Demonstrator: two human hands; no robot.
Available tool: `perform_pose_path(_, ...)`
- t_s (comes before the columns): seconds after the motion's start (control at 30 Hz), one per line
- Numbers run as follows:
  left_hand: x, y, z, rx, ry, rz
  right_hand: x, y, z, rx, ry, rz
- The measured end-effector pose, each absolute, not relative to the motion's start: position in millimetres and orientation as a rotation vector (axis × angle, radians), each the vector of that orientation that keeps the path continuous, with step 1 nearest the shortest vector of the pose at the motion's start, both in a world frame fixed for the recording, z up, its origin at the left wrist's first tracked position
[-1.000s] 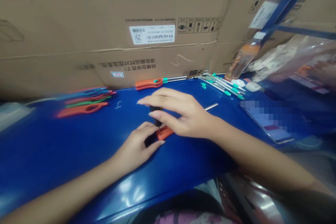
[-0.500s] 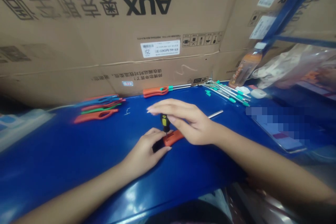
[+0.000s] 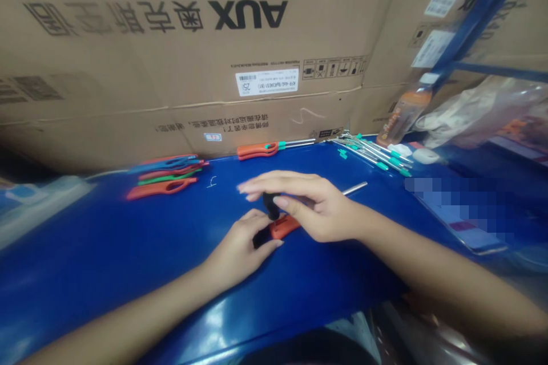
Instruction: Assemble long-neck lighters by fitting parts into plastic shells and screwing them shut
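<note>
An orange stick lighter lies flat on the blue table, its metal tube sticking out to the right beyond my right hand. My left hand grips the handle's near left end between thumb and fingers. In my right hand is a small black screwdriver, held upright by the thumb and fingers with the palm side over the lighter. The screwdriver's tip meets the lighter's handle. The lighter's middle is hidden under my right hand.
Several coloured lighter handles lie at the back left. An assembled orange lighter rests against the cardboard box. Metal tubes with green ends, a drink bottle and a phone are on the right.
The screwdriver has turned in my right hand: its yellow patch no longer shows. The whole view has shifted slightly. My left hand keeps its hold on the lighter.
</note>
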State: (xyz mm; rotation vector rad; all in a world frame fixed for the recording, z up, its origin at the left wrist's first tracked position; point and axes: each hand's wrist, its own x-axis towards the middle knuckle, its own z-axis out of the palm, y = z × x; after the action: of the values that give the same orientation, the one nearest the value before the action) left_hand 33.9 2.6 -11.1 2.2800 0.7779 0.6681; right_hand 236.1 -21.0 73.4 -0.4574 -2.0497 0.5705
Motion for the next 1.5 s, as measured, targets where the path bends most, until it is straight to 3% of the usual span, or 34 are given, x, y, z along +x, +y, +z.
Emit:
perform_pose_path(0.23,32,1,-13,2.302,0.771,0.687,236,-18,70,-0.553,-1.956,0.324)
perform_pose_path(0.47,34,1,-8,2.293,0.729,0.702,244,-20,79,-0.459,-2.09,0.573)
perform_pose_path(1.03,30,5,-7,2.384,0.751,0.642,240,-14,69,-0.75,-1.815,0.255)
perform_pose_path(1.27,14,55,10,2.461,0.946,0.491,270,11,64,-0.895,-1.451,0.088)
perform_pose_path(1.5,13,130,13,2.369,1.148,0.475,313,40,48,-1.23,-1.659,-0.281)
